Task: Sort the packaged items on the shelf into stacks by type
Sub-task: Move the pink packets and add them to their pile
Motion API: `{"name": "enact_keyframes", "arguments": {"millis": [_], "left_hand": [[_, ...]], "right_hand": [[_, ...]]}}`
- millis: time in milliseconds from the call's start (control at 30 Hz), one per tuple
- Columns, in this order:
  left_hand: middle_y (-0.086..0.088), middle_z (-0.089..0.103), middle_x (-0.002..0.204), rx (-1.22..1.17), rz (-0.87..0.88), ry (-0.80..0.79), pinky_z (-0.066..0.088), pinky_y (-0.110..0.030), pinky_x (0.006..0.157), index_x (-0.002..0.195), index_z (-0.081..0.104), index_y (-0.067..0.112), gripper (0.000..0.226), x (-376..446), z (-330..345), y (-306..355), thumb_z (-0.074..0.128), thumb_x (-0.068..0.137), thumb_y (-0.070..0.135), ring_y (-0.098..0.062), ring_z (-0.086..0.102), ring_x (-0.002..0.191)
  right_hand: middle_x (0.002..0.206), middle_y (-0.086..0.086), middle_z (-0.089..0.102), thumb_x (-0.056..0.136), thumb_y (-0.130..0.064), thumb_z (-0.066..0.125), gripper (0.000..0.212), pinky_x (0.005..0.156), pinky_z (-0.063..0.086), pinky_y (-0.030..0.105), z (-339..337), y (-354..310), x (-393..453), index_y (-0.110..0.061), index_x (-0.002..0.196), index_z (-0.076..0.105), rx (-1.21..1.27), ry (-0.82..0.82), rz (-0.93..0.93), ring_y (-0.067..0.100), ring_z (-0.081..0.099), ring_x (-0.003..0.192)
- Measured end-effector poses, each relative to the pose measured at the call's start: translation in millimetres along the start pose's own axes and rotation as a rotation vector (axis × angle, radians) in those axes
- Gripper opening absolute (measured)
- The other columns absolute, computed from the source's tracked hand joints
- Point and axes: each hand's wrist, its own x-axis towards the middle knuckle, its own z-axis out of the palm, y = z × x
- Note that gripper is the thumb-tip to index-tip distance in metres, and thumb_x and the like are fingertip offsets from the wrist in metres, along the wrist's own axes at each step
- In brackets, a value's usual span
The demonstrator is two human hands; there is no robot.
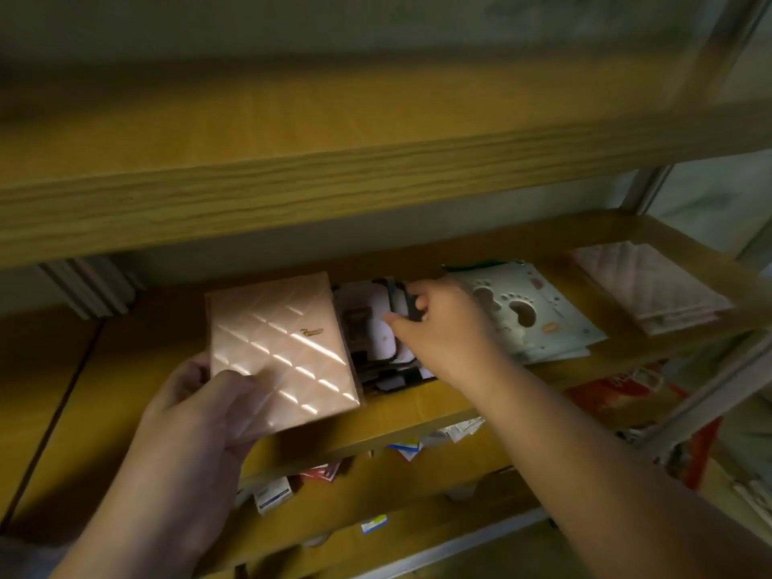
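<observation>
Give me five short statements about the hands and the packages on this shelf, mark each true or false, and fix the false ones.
1. The left hand grips a pink quilted package. True.
2. The right hand hangs idle, clear of everything. False: its fingers pinch a dark-edged item at the pile of dark and white packages.
3. The pale package with paw-shaped cut-outs lies to the right of the right hand. True.
4. The far right stack of pinkish packages is being held in a hand. False: it lies on the shelf, untouched.
5. The quilted package is plain black. False: it is shiny pink.
</observation>
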Motion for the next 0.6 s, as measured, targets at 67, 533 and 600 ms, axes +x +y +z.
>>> {"name": "enact_keyframes", "arguments": {"millis": [67,533,600], "left_hand": [[-0.012,0.076,0.092,-0.005,0.016,0.016,0.057,-0.024,0.055,0.105,0.063,0.009,0.023,-7,15,-4,0.062,0.084,0.001,-0.021,0.077,0.081],[-0.013,0.076,0.101,-0.029,-0.031,-0.212,0.057,-0.018,0.063,0.12,0.061,0.001,0.034,-45,224,-69,0.053,0.089,-0.009,-0.004,0.073,0.08],[-0.012,0.076,0.105,0.052,-0.034,-0.219,0.059,-0.027,0.064,0.126,0.058,0.005,0.039,-42,260,-85,0.054,0.089,-0.005,-0.015,0.074,0.082]], "right_hand": [[0.096,-0.006,0.055,0.084,-0.039,0.072,0.037,0.07,0.047,0.03,-15,16,-4,-0.018,0.115,0.068,0.018,0.021,-0.029,0.015,0.058,0.089],[0.129,-0.006,0.054,0.088,-0.041,0.061,0.05,0.088,0.048,0.026,-200,195,-50,-0.026,0.135,0.052,-0.239,0.14,-0.056,0.013,0.053,0.116],[0.132,-0.009,0.052,0.09,-0.043,0.061,0.052,0.086,0.04,0.02,-222,221,-54,-0.03,0.138,0.048,-0.266,0.138,-0.014,0.009,0.051,0.117]]}}
